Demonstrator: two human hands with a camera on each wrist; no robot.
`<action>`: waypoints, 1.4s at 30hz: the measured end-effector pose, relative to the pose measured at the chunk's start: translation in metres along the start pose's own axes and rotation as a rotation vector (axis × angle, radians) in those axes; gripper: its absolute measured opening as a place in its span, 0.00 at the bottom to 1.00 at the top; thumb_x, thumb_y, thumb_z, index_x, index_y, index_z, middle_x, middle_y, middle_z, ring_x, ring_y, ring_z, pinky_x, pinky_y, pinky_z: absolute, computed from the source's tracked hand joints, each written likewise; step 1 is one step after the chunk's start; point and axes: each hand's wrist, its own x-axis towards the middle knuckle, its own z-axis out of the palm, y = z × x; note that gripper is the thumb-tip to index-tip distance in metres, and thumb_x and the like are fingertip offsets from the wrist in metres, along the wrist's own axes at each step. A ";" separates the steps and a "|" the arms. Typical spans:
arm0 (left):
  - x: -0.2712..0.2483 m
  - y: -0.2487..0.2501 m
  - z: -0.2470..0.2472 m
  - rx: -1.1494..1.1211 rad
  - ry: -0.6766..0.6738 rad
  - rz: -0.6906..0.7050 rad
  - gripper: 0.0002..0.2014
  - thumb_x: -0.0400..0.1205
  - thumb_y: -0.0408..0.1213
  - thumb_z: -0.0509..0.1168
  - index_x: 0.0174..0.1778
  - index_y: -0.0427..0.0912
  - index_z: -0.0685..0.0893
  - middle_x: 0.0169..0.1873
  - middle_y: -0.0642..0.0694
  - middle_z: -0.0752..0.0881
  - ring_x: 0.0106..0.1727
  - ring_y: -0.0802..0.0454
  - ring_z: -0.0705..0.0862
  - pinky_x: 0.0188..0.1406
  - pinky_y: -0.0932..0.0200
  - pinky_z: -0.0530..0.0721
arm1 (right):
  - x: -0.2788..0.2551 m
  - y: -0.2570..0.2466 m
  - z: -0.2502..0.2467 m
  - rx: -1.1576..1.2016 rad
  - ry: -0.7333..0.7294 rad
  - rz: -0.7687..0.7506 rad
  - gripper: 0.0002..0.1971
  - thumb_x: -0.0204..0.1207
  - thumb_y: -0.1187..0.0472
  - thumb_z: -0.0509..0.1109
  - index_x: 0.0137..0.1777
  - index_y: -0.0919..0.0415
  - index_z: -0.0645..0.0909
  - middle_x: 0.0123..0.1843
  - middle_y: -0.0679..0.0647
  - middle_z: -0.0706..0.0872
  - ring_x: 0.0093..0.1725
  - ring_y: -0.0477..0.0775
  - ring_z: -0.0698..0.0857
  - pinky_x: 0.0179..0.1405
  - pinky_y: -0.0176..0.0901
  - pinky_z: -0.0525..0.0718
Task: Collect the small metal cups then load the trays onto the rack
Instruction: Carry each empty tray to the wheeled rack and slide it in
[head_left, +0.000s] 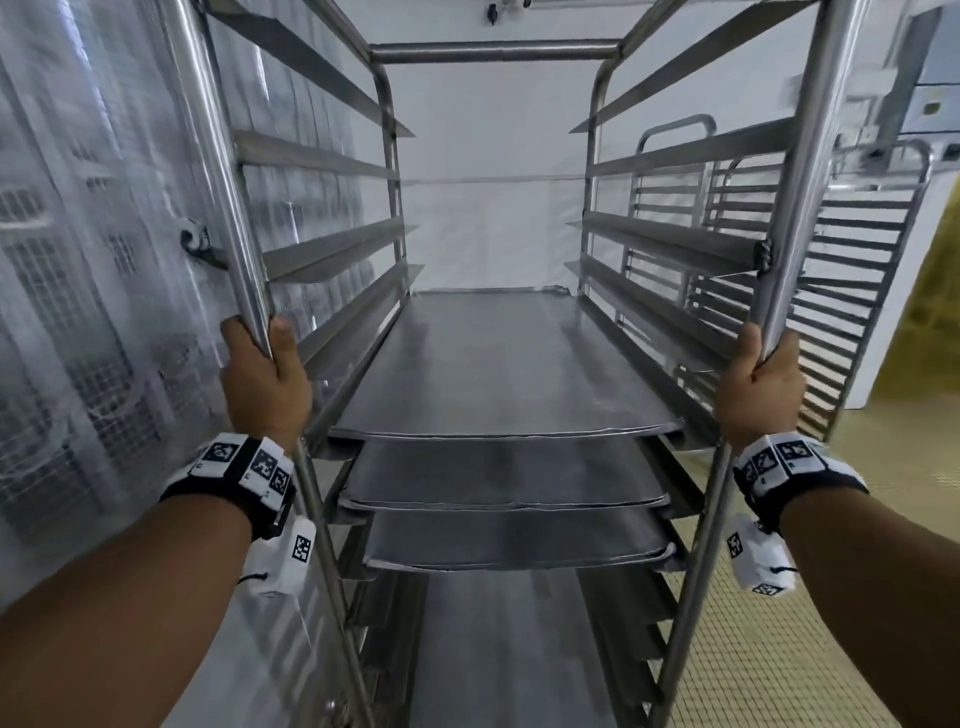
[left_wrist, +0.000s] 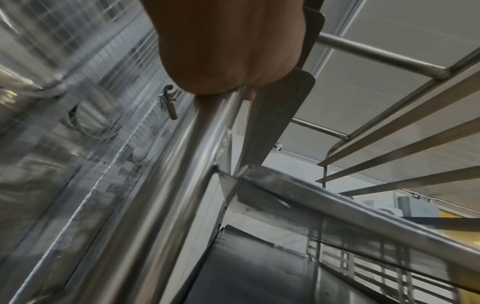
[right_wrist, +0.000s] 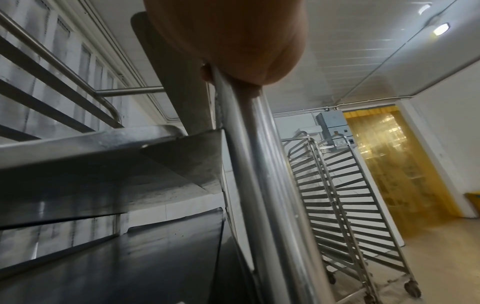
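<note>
Steel rack, three trays, hands gripping posts

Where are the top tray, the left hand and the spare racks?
top tray (head_left: 498, 374), head view, bare middle of its surface
left hand (head_left: 265, 384), head view, back of hand
spare racks (right_wrist: 345, 197), right wrist view, side rails

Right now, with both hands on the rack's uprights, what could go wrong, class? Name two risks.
1. The three trays stick out unevenly at the front; a jolt might slide them off the rack.
2. The left hand grips the post close beside the plastic curtain, so knuckles could scrape. The right hand looks clearer.
</note>
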 end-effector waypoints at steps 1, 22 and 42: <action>0.006 -0.004 0.011 0.004 -0.002 0.000 0.28 0.87 0.62 0.50 0.65 0.39 0.69 0.40 0.43 0.83 0.35 0.43 0.81 0.33 0.52 0.77 | 0.006 0.002 0.011 -0.002 -0.008 -0.008 0.31 0.84 0.33 0.47 0.64 0.63 0.68 0.43 0.64 0.80 0.45 0.71 0.84 0.45 0.63 0.82; 0.129 -0.099 0.235 0.082 0.034 0.048 0.20 0.91 0.46 0.54 0.61 0.28 0.73 0.39 0.32 0.80 0.36 0.35 0.79 0.34 0.53 0.64 | 0.140 0.041 0.264 0.060 -0.079 -0.018 0.26 0.87 0.39 0.52 0.73 0.59 0.66 0.47 0.69 0.85 0.43 0.66 0.84 0.42 0.54 0.80; 0.263 -0.225 0.481 0.016 -0.002 -0.046 0.33 0.85 0.68 0.46 0.70 0.42 0.68 0.50 0.29 0.86 0.46 0.29 0.84 0.42 0.41 0.83 | 0.268 0.077 0.517 0.066 -0.017 -0.103 0.17 0.88 0.47 0.55 0.66 0.60 0.68 0.40 0.58 0.81 0.43 0.69 0.83 0.46 0.64 0.83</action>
